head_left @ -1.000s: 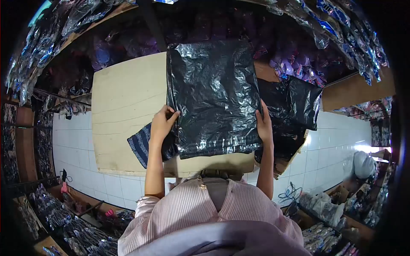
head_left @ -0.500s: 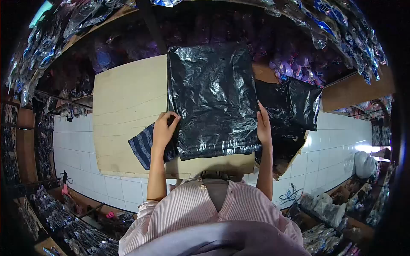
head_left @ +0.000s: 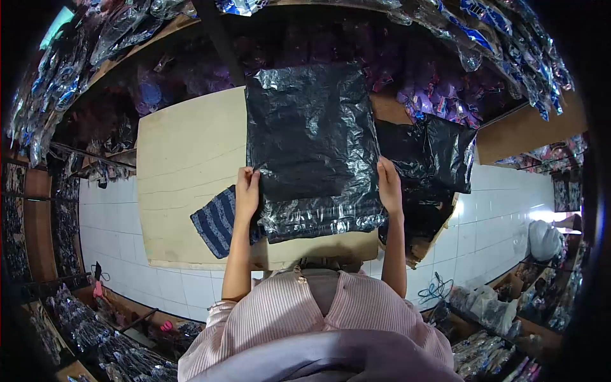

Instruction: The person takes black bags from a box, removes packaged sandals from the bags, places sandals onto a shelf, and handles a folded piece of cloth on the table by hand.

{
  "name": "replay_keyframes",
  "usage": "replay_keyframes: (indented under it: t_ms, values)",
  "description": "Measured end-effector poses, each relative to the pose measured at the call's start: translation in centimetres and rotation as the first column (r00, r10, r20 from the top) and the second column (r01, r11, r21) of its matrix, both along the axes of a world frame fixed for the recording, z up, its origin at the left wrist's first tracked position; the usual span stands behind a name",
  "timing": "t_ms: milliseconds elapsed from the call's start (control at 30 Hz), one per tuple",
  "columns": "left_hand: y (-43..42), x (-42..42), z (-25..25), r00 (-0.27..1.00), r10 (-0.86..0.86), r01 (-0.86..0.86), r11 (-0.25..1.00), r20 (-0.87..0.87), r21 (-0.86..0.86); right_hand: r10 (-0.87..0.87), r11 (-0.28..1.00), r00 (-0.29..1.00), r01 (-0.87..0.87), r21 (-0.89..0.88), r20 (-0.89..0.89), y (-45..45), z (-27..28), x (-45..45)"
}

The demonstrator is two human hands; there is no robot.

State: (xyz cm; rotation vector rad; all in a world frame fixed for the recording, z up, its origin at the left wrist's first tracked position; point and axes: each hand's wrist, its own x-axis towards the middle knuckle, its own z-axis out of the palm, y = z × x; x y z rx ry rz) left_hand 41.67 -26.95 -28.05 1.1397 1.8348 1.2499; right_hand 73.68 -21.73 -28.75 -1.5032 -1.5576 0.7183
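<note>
A black plastic bag (head_left: 312,143) lies wide and rather flat before me, its surface creased and shiny. My left hand (head_left: 247,191) is closed on its left edge, thumb against the fingers. On the opposite edge, my right hand (head_left: 389,184) pinches the plastic at about the same height. Part of a folded dark blue striped cloth (head_left: 215,219) sticks out beneath my left wrist; the bag and arm hide the rest. Right of the bag, more black plastic bags (head_left: 445,153) lie in a loose pile, partly behind my right hand.
A beige cardboard-like board (head_left: 188,146) with creases lies under the bag. White tiled floor (head_left: 108,216) shows on both sides. Racks of plastic-wrapped goods (head_left: 509,57) surround the spot. Pink-handled scissors (head_left: 97,286) hang at left; a white plastic bag (head_left: 544,240) stands at right.
The bag has shifted slightly left and looks smoother. My right hand has moved a little up and left along the edge. My left hand's fingers now point more upward.
</note>
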Motion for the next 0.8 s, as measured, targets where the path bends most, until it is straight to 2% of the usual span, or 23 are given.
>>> replay_keyframes:
  t_ms: [33,67,100,133,200,233,267,300,333,400,467,533,600,667,733,800]
  values:
    - [-0.2,-0.3,-0.7,0.996,-0.038,0.042,0.998,-0.078,0.048,-0.001,1.0,1.0,0.001,0.0,0.0,-0.1,0.6,-0.3]
    - [-0.4,-0.4,-0.8,0.996,-0.039,0.043,0.998,-0.077,0.048,-0.034,0.996,0.999,0.032,-0.086,-0.022,-0.4,1.3,-0.4]
    - [-0.5,-0.2,0.0,0.992,-0.02,0.021,1.0,-0.128,0.006,-0.067,0.983,0.997,0.059,-0.172,-0.04,-0.6,2.0,-0.6]
    - [-0.6,-0.1,0.7,0.984,-0.002,-0.004,0.999,-0.18,-0.036,-0.066,0.983,0.997,0.059,-0.173,-0.04,-0.6,1.2,-0.3]
    - [-0.6,-0.3,0.8,0.991,-0.038,0.029,0.997,-0.129,-0.071,-0.046,0.984,0.999,0.049,-0.172,0.023,-0.4,-0.3,0.4]
    - [-0.6,-0.5,0.1,0.944,-0.04,0.04,0.999,-0.327,-0.006,-0.044,0.984,0.999,0.047,-0.172,0.023,-0.5,-0.5,0.5]
    - [-0.4,-0.8,-0.7,0.859,-0.027,0.065,0.996,-0.512,0.057,-0.024,0.99,0.998,0.017,-0.139,-0.05,-0.5,-0.7,0.7]
    - [0.1,-1.2,-1.3,0.937,-0.064,0.068,0.998,-0.344,0.0,-0.003,0.995,0.992,-0.009,-0.104,-0.123,-0.5,-0.5,0.6]
    - [0.6,-1.3,-2.0,0.937,-0.065,0.068,0.998,-0.344,-0.001,-0.004,0.994,0.992,-0.009,-0.106,-0.123,-0.4,-0.5,0.6]
    - [1.5,-1.4,-2.9,0.995,0.007,-0.005,1.0,-0.096,0.022,-0.109,0.972,0.957,0.047,-0.229,-0.268,0.0,-0.3,0.3]
    - [2.2,-1.4,-3.4,0.995,0.017,-0.015,1.0,-0.1,0.019,-0.09,0.964,0.965,0.022,-0.266,-0.246,0.3,-1.4,0.4]
    - [2.9,-0.6,-2.7,0.939,0.026,-0.022,1.0,-0.343,0.015,-0.066,0.955,0.972,-0.005,-0.298,-0.226,0.6,-1.3,0.3]
    - [3.2,0.1,-1.9,0.924,0.05,-0.052,0.999,-0.379,0.006,0.046,0.933,0.972,-0.124,-0.337,-0.23,0.0,-0.9,0.1]
    - [3.6,0.5,-1.4,0.887,-0.028,-0.005,0.998,-0.461,-0.07,0.017,0.929,0.983,-0.084,-0.359,-0.185,-0.6,-0.7,-0.8]
    - [3.9,0.7,-1.7,0.874,-0.019,0.014,1.0,-0.486,-0.013,-0.064,0.941,0.99,0.019,-0.337,-0.124,-1.1,-0.5,-1.6]
    - [4.4,0.8,-1.7,0.903,-0.029,0.048,0.998,-0.428,0.035,-0.071,0.944,0.986,0.017,-0.33,-0.152,-1.2,-0.6,-1.7]
